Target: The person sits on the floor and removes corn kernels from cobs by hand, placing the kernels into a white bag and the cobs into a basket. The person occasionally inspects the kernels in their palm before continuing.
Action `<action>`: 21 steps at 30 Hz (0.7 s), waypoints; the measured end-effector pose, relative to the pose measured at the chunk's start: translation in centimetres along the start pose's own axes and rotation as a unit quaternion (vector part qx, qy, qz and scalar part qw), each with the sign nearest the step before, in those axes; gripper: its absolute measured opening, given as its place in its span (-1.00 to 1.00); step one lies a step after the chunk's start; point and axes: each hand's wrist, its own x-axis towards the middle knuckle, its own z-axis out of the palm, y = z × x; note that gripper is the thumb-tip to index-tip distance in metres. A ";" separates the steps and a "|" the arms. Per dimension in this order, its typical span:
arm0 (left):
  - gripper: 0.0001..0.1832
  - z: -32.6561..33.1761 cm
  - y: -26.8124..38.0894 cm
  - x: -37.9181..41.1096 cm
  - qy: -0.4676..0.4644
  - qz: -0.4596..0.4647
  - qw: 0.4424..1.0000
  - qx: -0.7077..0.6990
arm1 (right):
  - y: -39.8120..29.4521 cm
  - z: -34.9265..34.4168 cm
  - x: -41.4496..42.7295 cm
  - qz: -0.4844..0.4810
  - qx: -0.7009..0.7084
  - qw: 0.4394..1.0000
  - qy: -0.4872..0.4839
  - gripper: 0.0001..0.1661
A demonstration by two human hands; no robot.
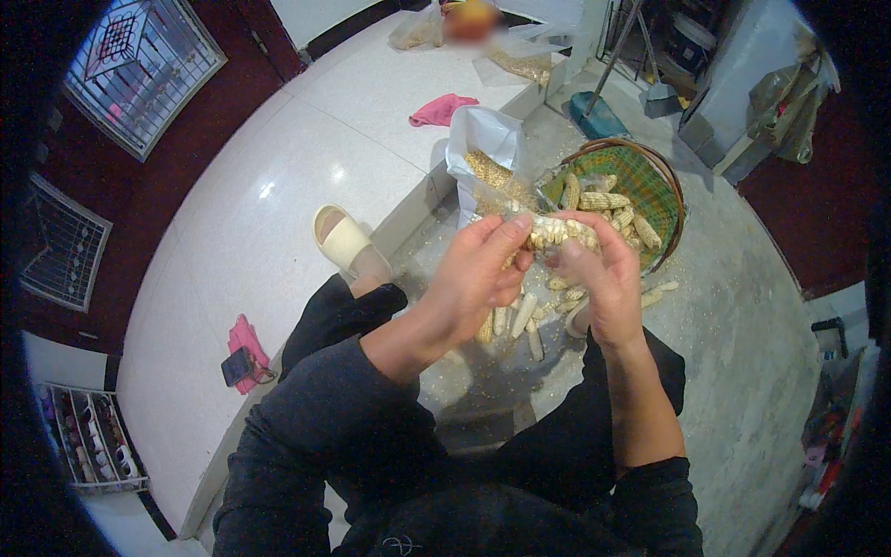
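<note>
An ear of pale dried corn (pixel 562 232) is held level between my two hands, with kernels still on it. My left hand (pixel 487 261) grips its left end, thumb on top. My right hand (pixel 604 261) wraps the right end, its thumb blurred against the kernels. Just beyond my hands stands a white plastic sack (pixel 484 132) with loose corn kernels (pixel 493 170) inside. To its right, a round woven basket (pixel 661 181) with a green lining holds several corn ears or cobs (pixel 604 201). Several pale corncobs (pixel 524 315) lie on the floor below my hands.
A raised tiled step (pixel 411 212) runs along the left, bearing a pink cloth (pixel 444 110) and a phone (pixel 237 367) on another pink cloth (pixel 245 341). Clear bags of kernels (pixel 518 66) lie at the back. A green dustpan (pixel 598 116) stands behind the basket. Kernels dot the concrete floor (pixel 738 292).
</note>
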 end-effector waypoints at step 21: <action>-0.68 0.2 0.0 -0.5 -0.029 -0.027 0.998 -0.058 | 0.2 0.6 0.0 0.008 0.028 0.999 0.023 -0.70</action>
